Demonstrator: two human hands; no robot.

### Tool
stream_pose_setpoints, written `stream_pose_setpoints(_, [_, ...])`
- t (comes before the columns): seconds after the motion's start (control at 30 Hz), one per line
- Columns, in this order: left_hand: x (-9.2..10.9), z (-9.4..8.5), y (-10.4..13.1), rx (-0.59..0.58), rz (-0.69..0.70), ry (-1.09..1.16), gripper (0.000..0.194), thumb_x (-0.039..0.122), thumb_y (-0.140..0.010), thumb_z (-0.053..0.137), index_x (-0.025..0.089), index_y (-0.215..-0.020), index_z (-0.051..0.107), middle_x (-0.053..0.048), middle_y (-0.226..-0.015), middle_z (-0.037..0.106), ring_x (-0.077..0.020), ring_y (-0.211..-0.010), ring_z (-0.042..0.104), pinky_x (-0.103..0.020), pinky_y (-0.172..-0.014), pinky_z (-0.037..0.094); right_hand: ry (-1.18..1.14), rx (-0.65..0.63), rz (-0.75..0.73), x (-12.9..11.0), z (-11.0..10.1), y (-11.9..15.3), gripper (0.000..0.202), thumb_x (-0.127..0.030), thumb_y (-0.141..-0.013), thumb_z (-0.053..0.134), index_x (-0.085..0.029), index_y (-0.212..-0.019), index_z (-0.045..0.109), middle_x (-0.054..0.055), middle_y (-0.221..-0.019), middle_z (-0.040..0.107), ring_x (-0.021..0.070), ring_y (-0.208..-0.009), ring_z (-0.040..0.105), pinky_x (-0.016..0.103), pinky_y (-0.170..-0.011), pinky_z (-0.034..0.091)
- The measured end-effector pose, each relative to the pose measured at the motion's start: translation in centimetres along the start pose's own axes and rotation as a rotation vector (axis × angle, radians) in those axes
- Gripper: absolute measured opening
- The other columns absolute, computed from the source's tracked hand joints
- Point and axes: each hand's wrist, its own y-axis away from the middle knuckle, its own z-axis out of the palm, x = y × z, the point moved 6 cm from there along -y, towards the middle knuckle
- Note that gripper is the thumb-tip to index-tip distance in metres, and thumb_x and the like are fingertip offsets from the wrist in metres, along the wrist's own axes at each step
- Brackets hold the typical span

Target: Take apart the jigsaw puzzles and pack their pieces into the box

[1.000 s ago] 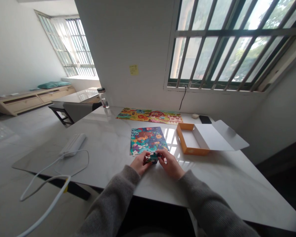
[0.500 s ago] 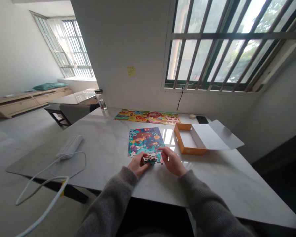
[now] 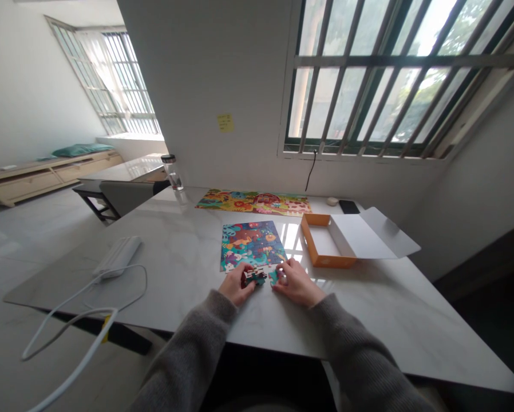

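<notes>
My left hand [image 3: 238,284] is closed on a small stack of jigsaw puzzle pieces [image 3: 256,277], dark and teal on top. Just to its right, my right hand [image 3: 297,281] pinches a teal and pink puzzle piece [image 3: 275,278] between thumb and fingers. A narrow gap separates the two sets of pieces. Right beyond both hands lies a joined puzzle [image 3: 252,243] with a colourful picture in blue, brown and teal. Its near edge is partly hidden behind my fingers.
An open orange box [image 3: 333,261] with a white lid stands right of the puzzle. A long animal picture strip [image 3: 252,201] lies along the wall. At the back are a bottle [image 3: 173,173] and a phone [image 3: 349,207]. A white power strip [image 3: 117,256] with cables lies left.
My hands have drawn apart, and the teal and pink piece has come away from the stack in my right hand's pinch. The view has shifted slightly.
</notes>
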Motion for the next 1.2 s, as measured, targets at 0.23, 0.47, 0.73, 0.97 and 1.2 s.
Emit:
stream_pose_setpoints(0.23, [-0.3, 0.1, -0.1, 0.0, 0.012, -0.029, 0.03, 0.023, -0.075, 0.066, 0.018, -0.102, 0.055, 0.004, -0.069, 0.053, -0.0121, -0.057, 0.046, -0.025, -0.057, 0.037, -0.044, -0.062, 0.104, -0.3, -0.8, 0.0, 0.044, -0.025, -0.069, 0.078, -0.016, -0.108, 0.059, 0.007, -0.099, 0.057, 0.0216, -0.088, 0.056, 0.033, -0.079, 0.045])
stream_pose_setpoints(0.47, [-0.4, 0.2, -0.1, -0.008, 0.002, 0.005, 0.031, 0.023, -0.075, 0.066, 0.018, -0.103, 0.055, 0.002, -0.071, 0.056, -0.0123, -0.059, 0.049, -0.025, -0.057, 0.039, -0.064, -0.077, 0.061, -0.2, -0.7, 0.3, 0.042, -0.024, -0.071, 0.075, -0.017, -0.11, 0.062, 0.008, -0.102, 0.055, 0.0227, -0.093, 0.055, 0.033, -0.082, 0.045])
stream_pose_setpoints(0.73, [-0.5, 0.2, -0.1, -0.014, 0.011, -0.01, 0.029, 0.022, -0.077, 0.064, 0.018, -0.103, 0.055, 0.001, -0.074, 0.058, -0.0127, -0.059, 0.05, -0.025, -0.058, 0.041, -0.068, -0.049, 0.051, 0.3, -0.8, 0.6, 0.04, -0.028, -0.06, 0.084, -0.019, -0.092, 0.062, 0.006, -0.098, 0.055, 0.0214, -0.09, 0.054, 0.033, -0.079, 0.047])
stream_pose_setpoints(0.97, [0.0, -0.1, 0.0, -0.02, 0.01, -0.017, 0.032, 0.029, -0.078, 0.065, 0.016, -0.106, 0.054, 0.002, -0.073, 0.055, -0.0127, -0.059, 0.049, -0.025, -0.057, 0.04, -0.754, -0.132, 0.019, 0.2, -0.9, 0.2, 0.037, -0.039, -0.091, 0.055, -0.018, -0.122, 0.052, -0.001, -0.07, 0.065, 0.0155, -0.061, 0.062, 0.03, -0.061, 0.048])
stream_pose_setpoints(1.2, [0.4, -0.3, 0.1, -0.05, 0.024, 0.041, 0.043, 0.042, -0.08, 0.066, 0.016, -0.111, 0.054, 0.001, -0.074, 0.056, -0.014, -0.061, 0.051, -0.026, -0.059, 0.042, -0.888, 0.133, -0.078, -1.5, -1.9, -0.3, 0.029, -0.049, -0.092, 0.056, -0.021, -0.092, 0.052, 0.004, -0.086, 0.066, 0.0166, -0.077, 0.063, 0.033, -0.071, 0.053])
